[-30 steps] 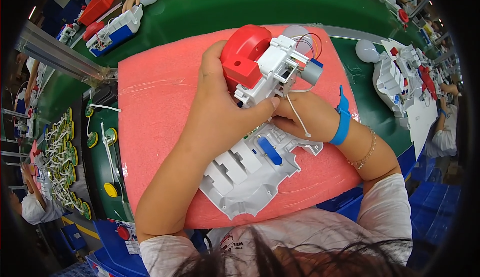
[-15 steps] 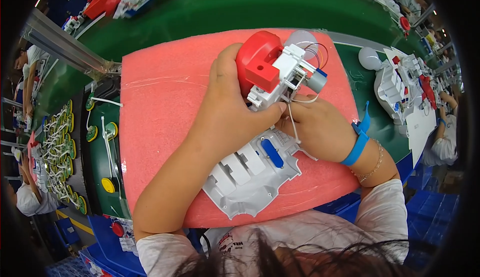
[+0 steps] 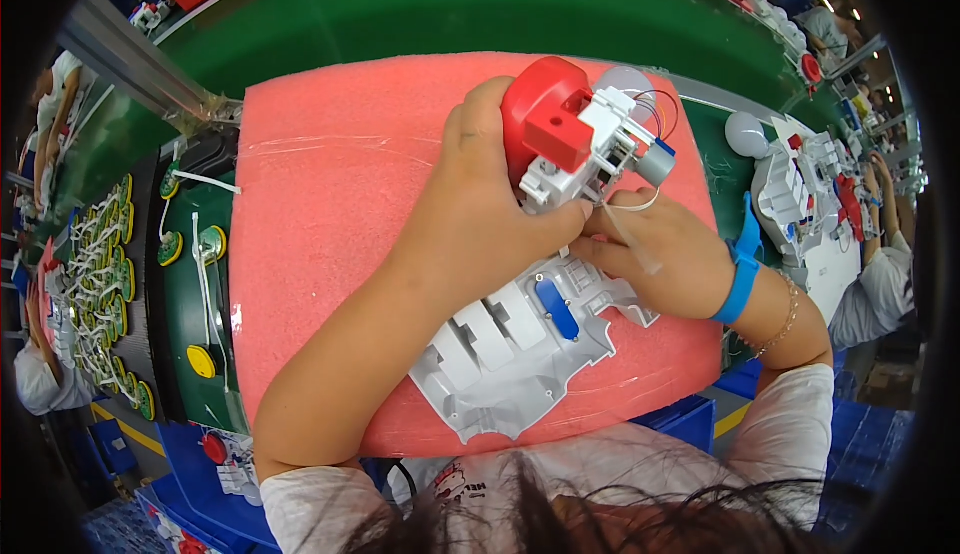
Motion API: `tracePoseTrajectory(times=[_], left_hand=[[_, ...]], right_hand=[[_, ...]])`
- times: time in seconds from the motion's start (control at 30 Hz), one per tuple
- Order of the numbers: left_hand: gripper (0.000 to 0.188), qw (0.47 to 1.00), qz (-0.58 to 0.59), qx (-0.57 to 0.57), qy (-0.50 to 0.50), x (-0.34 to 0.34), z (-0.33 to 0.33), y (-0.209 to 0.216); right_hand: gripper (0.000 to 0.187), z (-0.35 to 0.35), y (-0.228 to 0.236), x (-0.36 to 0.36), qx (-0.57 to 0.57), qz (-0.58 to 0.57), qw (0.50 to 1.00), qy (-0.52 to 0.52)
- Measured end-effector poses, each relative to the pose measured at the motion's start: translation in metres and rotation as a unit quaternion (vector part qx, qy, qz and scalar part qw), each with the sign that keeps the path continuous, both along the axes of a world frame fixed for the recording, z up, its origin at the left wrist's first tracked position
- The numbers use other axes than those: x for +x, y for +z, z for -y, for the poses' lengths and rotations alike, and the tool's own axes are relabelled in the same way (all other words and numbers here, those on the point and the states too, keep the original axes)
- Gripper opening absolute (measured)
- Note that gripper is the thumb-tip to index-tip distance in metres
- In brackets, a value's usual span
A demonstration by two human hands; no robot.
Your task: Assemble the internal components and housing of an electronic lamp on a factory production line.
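My left hand [image 3: 462,189] is wrapped round a mechanism with a red rounded part [image 3: 545,99] and a white plastic frame [image 3: 600,134]. A small grey motor [image 3: 655,165] and thin coloured wires stick out on its right. Beyond it shows a translucent white dome [image 3: 627,82]. My right hand [image 3: 675,259] is closed just under the mechanism, close to my left thumb; what its fingertips pinch is hidden. A thin white strip [image 3: 635,234] hangs over its fingers. Below both hands lies a white molded shell [image 3: 500,394] with a blue oval piece [image 3: 556,309] in it.
Pink foam [image 3: 320,194] covers the work spot. To the left, a black tray [image 3: 155,304] bears several round yellow-green parts with white leads, and a yellow disc [image 3: 201,361] lies beside it. White assemblies [image 3: 785,189] stand at right. A green belt [image 3: 430,9] runs behind; people work on both sides.
Both hands and the mechanism have shifted a little to the right. The shell has also moved slightly right. A white and blue assembly at the upper left has left the view.
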State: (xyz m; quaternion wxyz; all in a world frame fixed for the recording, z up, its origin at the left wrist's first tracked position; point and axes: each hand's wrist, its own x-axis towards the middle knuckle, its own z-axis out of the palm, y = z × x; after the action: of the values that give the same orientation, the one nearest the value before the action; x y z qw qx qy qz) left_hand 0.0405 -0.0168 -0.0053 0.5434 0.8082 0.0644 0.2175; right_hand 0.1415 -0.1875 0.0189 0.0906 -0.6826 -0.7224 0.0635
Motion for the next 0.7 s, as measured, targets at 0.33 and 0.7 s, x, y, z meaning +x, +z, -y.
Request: tracePoseTrajectory(times=[0.33, 0.7], left_hand=[[0.077, 1.000, -0.026, 0.008, 0.004, -0.003, 0.003, 0.006], [0.078, 0.999, -0.049, 0.021, 0.001, -0.003, 0.004, 0.009]], right_hand=[[0.019, -0.001, 0.000, -0.007, 0.014, -0.025, 0.999, -0.033], [0.020, -0.002, -0.006, -0.008, 0.037, 0.085, 0.994, 0.052]])
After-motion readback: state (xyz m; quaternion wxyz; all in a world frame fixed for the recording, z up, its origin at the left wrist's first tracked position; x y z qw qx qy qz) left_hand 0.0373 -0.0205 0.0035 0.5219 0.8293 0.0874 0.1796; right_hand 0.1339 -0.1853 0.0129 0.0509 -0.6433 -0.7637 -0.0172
